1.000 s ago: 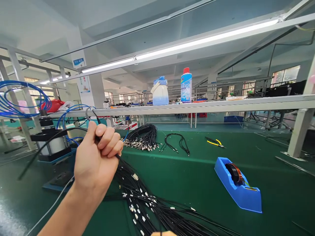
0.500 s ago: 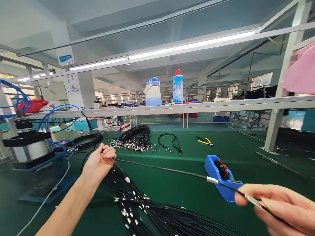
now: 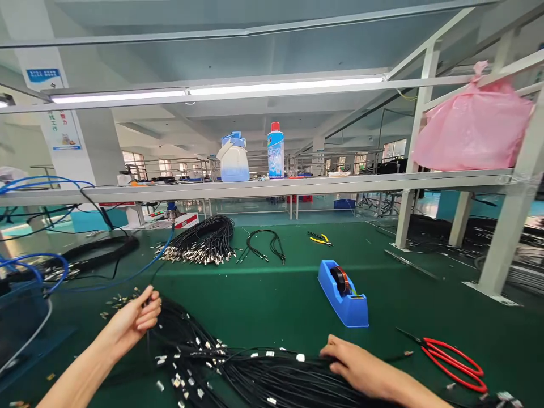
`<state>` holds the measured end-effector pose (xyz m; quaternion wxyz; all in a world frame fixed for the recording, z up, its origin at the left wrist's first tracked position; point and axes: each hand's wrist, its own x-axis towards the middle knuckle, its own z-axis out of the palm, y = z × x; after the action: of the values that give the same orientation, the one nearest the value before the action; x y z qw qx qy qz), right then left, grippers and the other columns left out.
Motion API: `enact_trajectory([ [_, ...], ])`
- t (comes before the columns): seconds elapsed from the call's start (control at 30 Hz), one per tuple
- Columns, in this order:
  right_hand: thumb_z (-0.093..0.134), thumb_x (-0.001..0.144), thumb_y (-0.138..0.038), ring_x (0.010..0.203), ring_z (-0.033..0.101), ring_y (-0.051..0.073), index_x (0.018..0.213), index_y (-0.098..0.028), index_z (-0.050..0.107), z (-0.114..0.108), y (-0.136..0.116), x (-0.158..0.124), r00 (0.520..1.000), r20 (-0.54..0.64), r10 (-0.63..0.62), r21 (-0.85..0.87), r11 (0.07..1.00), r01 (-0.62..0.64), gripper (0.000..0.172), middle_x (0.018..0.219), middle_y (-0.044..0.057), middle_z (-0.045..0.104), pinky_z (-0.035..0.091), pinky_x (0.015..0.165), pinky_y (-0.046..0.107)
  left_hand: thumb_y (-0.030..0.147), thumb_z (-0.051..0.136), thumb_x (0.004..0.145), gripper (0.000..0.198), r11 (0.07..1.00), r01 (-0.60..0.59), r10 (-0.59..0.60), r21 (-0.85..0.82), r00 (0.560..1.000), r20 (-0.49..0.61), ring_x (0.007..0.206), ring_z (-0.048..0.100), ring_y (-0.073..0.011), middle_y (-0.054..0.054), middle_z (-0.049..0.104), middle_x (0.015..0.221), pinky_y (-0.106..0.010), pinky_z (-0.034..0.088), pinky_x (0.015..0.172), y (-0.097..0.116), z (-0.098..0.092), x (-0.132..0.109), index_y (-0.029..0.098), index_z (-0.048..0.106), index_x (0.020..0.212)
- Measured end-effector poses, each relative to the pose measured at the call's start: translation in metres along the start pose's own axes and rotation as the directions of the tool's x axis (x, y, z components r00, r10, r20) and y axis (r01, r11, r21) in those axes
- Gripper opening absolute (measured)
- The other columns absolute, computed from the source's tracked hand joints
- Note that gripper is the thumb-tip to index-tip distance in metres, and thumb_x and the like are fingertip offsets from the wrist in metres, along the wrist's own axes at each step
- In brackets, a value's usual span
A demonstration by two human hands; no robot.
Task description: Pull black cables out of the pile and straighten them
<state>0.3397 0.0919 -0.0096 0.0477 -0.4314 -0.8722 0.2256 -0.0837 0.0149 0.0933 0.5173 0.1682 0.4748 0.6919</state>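
Observation:
A big bundle of thin black cables (image 3: 238, 368) with small metal end fittings lies across the near part of the green bench (image 3: 276, 300). My left hand (image 3: 134, 320) rests at the bundle's left end, fingers curled together on the black cables there. My right hand (image 3: 361, 368) lies low on the bundle's right part, fingers pressed down on the cables. A blue tape dispenser (image 3: 343, 294) stands just beyond my right hand.
Red-handled scissors (image 3: 453, 357) lie at the right. Further back are a second cable bundle (image 3: 204, 241), a few loose black cables (image 3: 266, 246) and yellow-handled pliers (image 3: 321, 239). A shelf (image 3: 297, 184) carries a jug and a bottle. Blue hoses (image 3: 38, 272) and a frame post (image 3: 505, 238) flank the bench.
The single cable stretched between both hands has come down onto the pile. My left hand dropped to the bundle's left end, my right hand moved in and down onto it. The view swung right.

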Motion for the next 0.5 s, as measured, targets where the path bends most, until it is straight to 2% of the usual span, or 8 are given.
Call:
enact_trajectory([
  [0.07,0.044,0.077,-0.005,0.095,0.062,0.023,0.092,-0.017,0.063,0.012,0.0,-0.003,0.999,-0.007,0.031,0.003,1.0,-0.031,0.026,0.101,0.011,0.066,0.048,0.085,0.033,0.029,0.035,0.097,0.055,0.996,0.066,-0.063,0.055,0.996,-0.056,0.019,0.029,0.0002,0.007,0.035,0.033,-0.009,0.022,0.019,-0.01,-0.016,0.005,0.009,0.054,0.05],
  [0.17,0.039,0.079,-0.008,0.087,0.058,0.022,0.075,-0.021,0.048,0.008,-0.005,-0.015,0.999,-0.028,0.035,0.076,0.997,-0.033,0.016,0.091,0.008,0.063,0.047,0.08,0.032,0.03,0.04,0.095,0.053,0.988,0.115,-0.103,0.105,0.988,-0.115,0.02,0.027,0.002,0.007,0.034,0.033,-0.007,0.02,0.021,-0.02,-0.03,0.007,0.007,0.056,0.05],
  [0.27,0.033,0.085,-0.022,0.082,0.054,0.022,0.077,-0.023,0.04,-0.012,-0.007,-0.027,0.997,-0.048,0.052,0.201,0.979,-0.042,0.011,0.086,0.006,0.057,0.046,0.078,0.033,0.029,0.04,0.095,0.051,0.984,0.121,-0.107,0.13,0.988,-0.114,0.021,0.026,0.0026,0.008,0.034,0.035,-0.007,0.019,0.022,-0.018,-0.029,0.009,0.007,0.057,0.051],
  [0.37,0.027,0.088,-0.035,0.074,0.051,0.02,0.083,-0.023,0.041,-0.021,-0.002,-0.034,0.995,-0.029,0.099,0.3,0.95,-0.086,0.019,0.077,0.003,0.052,0.046,0.073,0.032,0.027,0.037,0.096,0.051,0.982,0.118,-0.108,0.15,0.992,-0.071,0.022,0.026,0.0026,0.008,0.034,0.036,-0.007,0.017,0.024,-0.012,-0.024,0.02,0.007,0.057,0.054],
  [0.43,0.029,0.087,-0.04,0.071,0.052,0.019,0.083,-0.023,0.043,-0.012,0.009,-0.035,0.993,-0.007,0.116,0.335,0.936,-0.107,0.023,0.075,0.003,0.053,0.047,0.071,0.031,0.025,0.038,0.097,0.047,0.98,0.11,-0.103,0.165,0.993,-0.05,0.023,0.026,0.0026,0.009,0.035,0.037,-0.007,0.017,0.025,-0.012,-0.022,0.032,0.007,0.058,0.058],
  [0.5,0.034,0.084,-0.048,0.069,0.055,0.02,0.078,-0.024,0.047,0.005,0.025,-0.033,0.992,-0.026,0.123,0.335,0.936,-0.107,0.028,0.074,0.004,0.059,0.049,0.071,0.031,0.023,0.043,0.096,0.039,0.98,0.089,-0.08,0.177,0.995,-0.057,0.025,0.028,0.002,0.009,0.038,0.039,-0.008,0.02,0.026,-0.02,-0.022,0.045,0.008,0.06,0.065],
])
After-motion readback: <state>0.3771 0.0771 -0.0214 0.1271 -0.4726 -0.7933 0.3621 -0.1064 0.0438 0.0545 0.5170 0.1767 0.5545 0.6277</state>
